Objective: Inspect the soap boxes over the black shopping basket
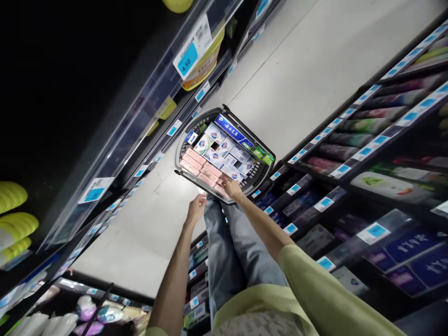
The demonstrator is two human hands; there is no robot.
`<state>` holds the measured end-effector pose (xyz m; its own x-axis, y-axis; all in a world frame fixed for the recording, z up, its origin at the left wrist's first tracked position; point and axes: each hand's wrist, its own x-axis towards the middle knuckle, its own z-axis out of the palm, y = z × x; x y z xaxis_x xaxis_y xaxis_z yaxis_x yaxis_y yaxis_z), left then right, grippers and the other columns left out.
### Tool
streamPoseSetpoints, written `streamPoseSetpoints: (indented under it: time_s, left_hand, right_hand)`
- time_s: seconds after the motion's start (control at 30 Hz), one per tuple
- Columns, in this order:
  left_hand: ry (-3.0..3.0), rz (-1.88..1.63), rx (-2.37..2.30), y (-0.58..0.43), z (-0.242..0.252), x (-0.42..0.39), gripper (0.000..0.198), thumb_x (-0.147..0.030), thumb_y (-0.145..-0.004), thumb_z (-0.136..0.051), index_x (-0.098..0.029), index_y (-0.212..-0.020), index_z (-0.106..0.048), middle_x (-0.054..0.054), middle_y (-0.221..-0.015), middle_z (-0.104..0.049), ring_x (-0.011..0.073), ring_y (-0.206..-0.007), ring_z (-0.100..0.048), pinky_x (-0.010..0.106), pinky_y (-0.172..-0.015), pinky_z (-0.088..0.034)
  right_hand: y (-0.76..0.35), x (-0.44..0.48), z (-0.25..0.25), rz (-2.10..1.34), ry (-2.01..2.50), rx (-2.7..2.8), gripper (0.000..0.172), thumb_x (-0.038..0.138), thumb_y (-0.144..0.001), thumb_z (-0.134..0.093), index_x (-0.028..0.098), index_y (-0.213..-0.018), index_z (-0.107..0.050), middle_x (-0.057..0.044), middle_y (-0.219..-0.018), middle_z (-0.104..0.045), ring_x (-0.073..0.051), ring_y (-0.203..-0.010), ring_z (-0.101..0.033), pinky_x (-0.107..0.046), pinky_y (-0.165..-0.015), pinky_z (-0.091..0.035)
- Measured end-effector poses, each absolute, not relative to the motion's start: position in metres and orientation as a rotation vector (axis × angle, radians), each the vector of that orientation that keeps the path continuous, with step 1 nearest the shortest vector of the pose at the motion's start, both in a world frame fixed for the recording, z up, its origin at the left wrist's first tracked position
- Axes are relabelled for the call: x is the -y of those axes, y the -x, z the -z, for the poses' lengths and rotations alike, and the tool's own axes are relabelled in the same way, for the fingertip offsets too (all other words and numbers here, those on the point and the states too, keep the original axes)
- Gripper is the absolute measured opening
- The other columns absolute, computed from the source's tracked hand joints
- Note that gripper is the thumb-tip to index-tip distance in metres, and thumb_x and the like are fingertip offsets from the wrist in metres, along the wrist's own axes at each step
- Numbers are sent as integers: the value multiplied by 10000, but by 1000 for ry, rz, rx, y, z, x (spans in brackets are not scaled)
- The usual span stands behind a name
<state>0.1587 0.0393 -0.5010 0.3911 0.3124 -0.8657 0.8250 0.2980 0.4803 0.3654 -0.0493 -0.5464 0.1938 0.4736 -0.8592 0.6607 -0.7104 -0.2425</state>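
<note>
A dark shopping basket point(257, 186) stands in front of my legs, packed with small boxes. My right hand point(231, 187) reaches inside over its near side, with bent fingers on a pink box point(220, 190) at the end of the rows of pink boxes point(201, 168). Beyond these lie several white boxes with red and blue logos point(224, 147). A long blue box point(234, 130) lies along the far side. My left hand point(198, 206) is just outside the near rim, its fingertips pinched together; whatever they hold is too small to make out.
Store shelves with blue price tags point(325, 203) line the right side, stocked with packets and boxes. On the left, a shelf edge with a large price tag point(192, 46) juts close. Pale floor point(297, 60) runs between them. Bagged goods point(94, 312) sit lower left.
</note>
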Motion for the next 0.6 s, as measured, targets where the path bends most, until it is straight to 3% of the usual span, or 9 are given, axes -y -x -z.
streamPoseSetpoints:
  time_s: [0.13,0.27,0.47,0.6]
  left_hand:
    - [-1262,563,-1073,-159,501,2,238,-159,-884,-524,-179,-1074,-667,47,-897,-754,161,-817,-696,256,-812,-519]
    - [-1260,618,-1041,-147,506,18,251,-142,-888,-508,-184,-1078,-668,45,-894,-751,158,-789,-689,256,-792,-514]
    - [-1286,617,-1116,-120,511,-14,249,-165,-886,-516,-187,-1087,-662,56,-933,-754,169,-848,-688,263,-820,-509]
    - [-1296,568,-1195,-100,502,-46,254,-206,-909,-485,-209,-1111,-640,44,-975,-752,158,-897,-686,273,-885,-502]
  right_hand:
    - [-360,49,555,1512,-2317,-1102,402,215,-998,-489,168,-1398,-479,-141,-1259,-661,-256,-1177,-612,-312,-943,-467]
    - [-355,49,562,1478,-2371,-1081,369,318,-1023,-486,163,-1358,-488,-157,-1322,-615,-262,-1299,-515,-316,-1003,-435]
    - [-353,54,572,1426,-2376,-829,411,408,-1022,-489,78,-1263,-537,-228,-1115,-670,-299,-1050,-663,-362,-901,-477]
    - [-359,63,561,1444,-2380,-783,311,308,-987,-540,93,-1208,-581,-233,-1142,-661,-313,-1101,-641,-351,-922,-463]
